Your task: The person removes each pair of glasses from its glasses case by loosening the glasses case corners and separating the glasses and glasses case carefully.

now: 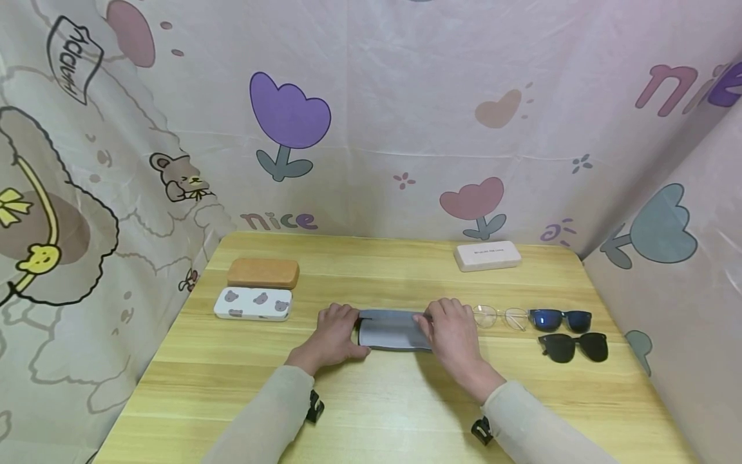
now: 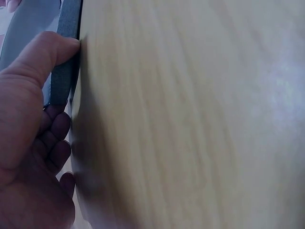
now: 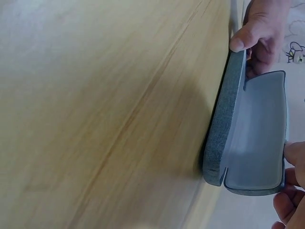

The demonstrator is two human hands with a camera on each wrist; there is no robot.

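A grey glasses case [image 1: 395, 334] with a pale lining lies in the middle of the table, its lid [image 3: 259, 131] raised. My left hand [image 1: 332, 336] grips the case's left end. In the left wrist view the thumb of that hand [image 2: 28, 109] presses on the front wall [image 2: 66, 71], and the other fingers curl around the end. At the other end my right hand [image 1: 455, 338] pinches the lid by its edge, thumb on the lining side. No glasses show in the visible part of the case.
Right of the case lie clear glasses [image 1: 500, 317], blue-lensed sunglasses [image 1: 560, 320] and black sunglasses [image 1: 574, 347]. A white case [image 1: 488, 256] sits at the back right. On the left, an orange-brown case [image 1: 263, 273] stands behind a bear-print case [image 1: 254, 304]. Printed curtains [image 1: 371, 116] enclose the table.
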